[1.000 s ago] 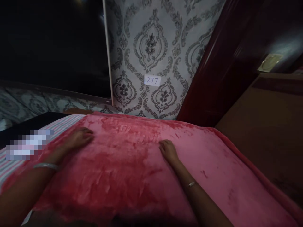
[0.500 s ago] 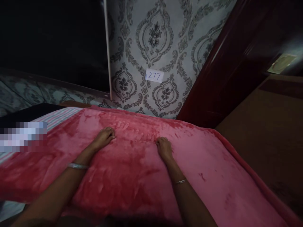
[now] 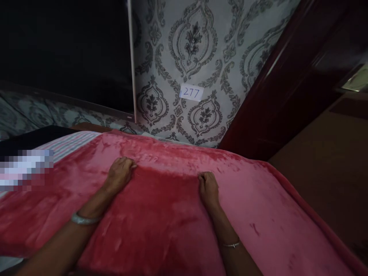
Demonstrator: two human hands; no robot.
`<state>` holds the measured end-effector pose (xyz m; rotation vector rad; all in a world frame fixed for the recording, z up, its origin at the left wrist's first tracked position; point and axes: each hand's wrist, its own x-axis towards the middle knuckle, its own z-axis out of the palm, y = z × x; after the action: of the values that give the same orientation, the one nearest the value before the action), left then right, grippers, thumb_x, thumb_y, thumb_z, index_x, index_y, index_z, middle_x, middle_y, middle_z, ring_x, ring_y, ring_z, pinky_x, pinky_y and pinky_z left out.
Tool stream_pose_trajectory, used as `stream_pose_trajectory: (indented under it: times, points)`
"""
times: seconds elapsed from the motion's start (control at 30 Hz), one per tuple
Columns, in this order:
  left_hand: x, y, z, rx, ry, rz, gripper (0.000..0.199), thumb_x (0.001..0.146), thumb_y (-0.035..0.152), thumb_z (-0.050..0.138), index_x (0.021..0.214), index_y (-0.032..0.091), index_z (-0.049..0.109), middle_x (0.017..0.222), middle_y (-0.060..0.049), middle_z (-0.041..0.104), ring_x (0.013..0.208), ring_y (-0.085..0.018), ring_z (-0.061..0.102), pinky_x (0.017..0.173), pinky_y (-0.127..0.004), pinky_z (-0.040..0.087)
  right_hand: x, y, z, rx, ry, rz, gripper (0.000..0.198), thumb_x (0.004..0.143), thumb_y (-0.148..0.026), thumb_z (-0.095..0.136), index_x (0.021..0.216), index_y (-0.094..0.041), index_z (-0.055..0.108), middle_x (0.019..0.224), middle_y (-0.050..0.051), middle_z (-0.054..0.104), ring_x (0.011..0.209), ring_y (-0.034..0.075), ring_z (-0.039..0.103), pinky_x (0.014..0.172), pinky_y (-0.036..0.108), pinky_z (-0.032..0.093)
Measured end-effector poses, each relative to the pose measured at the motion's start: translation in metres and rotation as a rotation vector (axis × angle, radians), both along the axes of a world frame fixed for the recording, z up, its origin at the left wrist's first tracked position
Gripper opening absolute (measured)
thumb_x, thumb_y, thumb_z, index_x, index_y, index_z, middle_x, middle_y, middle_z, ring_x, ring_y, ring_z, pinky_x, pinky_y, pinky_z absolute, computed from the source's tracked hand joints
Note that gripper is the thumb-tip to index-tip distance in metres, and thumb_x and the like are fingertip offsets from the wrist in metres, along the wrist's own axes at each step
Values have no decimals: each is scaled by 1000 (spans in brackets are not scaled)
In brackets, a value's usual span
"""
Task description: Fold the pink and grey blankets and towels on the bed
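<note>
A pink and red plush blanket (image 3: 161, 214) spreads over the surface in front of me. My left hand (image 3: 120, 174), with a bangle on its wrist, is closed and pinches the blanket left of the middle. To the right, my right hand (image 3: 209, 188) is also closed on the blanket, its fingers curled down and a thin bracelet on the wrist. Between both hands the plush looks darker red, with a fairly straight upper line running from one hand to the other. The fingertips are partly hidden.
A large dark screen (image 3: 66, 53) hangs at the upper left. Patterned wallpaper (image 3: 192, 42) carries a paper label (image 3: 191, 92) reading 277. A glossy dark red wooden panel (image 3: 267, 84) slants at the right. Striped cloth (image 3: 76, 142) shows at the left, beside a blurred-out patch.
Both hands have come slightly nearer to me and a little farther apart. The plush between them has turned a more even dark red, with a clearer upper line.
</note>
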<state>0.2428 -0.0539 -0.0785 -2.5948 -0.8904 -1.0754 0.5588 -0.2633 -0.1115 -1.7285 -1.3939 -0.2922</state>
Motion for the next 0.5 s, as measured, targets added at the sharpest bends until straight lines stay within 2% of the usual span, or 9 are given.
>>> stream_pose_trajectory:
  times: [0.13, 0.23, 0.3, 0.33, 0.43, 0.5]
  points:
    - [0, 1, 0, 5, 36, -22, 31, 96, 30, 39, 73, 20, 57, 68, -8, 62, 68, -23, 60, 69, -35, 46, 0, 0, -3, -75, -5, 78, 21, 93, -22, 45, 79, -21, 61, 80, 7, 64, 78, 21, 56, 74, 33, 45]
    - [0, 1, 1, -39, 60, 2, 29, 96, 30, 40, 72, 21, 56, 69, -8, 62, 69, -22, 59, 71, -35, 46, -8, -1, -2, -65, -61, 150, 21, 93, -32, 53, 102, -20, 68, 99, 10, 67, 95, 24, 58, 86, 38, 47]
    - [0, 0, 1, -61, 57, 8, 30, 96, 31, 39, 72, 21, 54, 70, -8, 62, 70, -22, 59, 72, -35, 47, -16, -1, -1, -90, -132, 214, 36, 89, -40, 64, 120, -21, 66, 117, 12, 65, 109, 27, 56, 95, 42, 45]
    - [0, -1, 1, -72, 51, 7, 29, 96, 31, 39, 72, 21, 53, 71, -8, 62, 70, -22, 58, 73, -35, 47, -20, -1, 0, -118, -163, 239, 40, 87, -40, 67, 123, -22, 66, 121, 12, 64, 112, 27, 55, 96, 42, 45]
    - [0, -2, 2, -123, 47, -13, 29, 96, 32, 38, 72, 22, 52, 72, -7, 61, 71, -21, 58, 73, -34, 47, -27, 2, 0, -178, -188, 261, 21, 91, -31, 64, 108, -24, 74, 108, 9, 68, 102, 24, 58, 90, 39, 46]
    - [-1, -4, 4, -164, 63, -47, 30, 96, 35, 37, 73, 22, 50, 72, -7, 60, 71, -21, 57, 72, -34, 46, -27, 4, 0, -172, -179, 253, 18, 94, -25, 58, 96, -23, 76, 97, 8, 69, 93, 22, 59, 84, 37, 47]
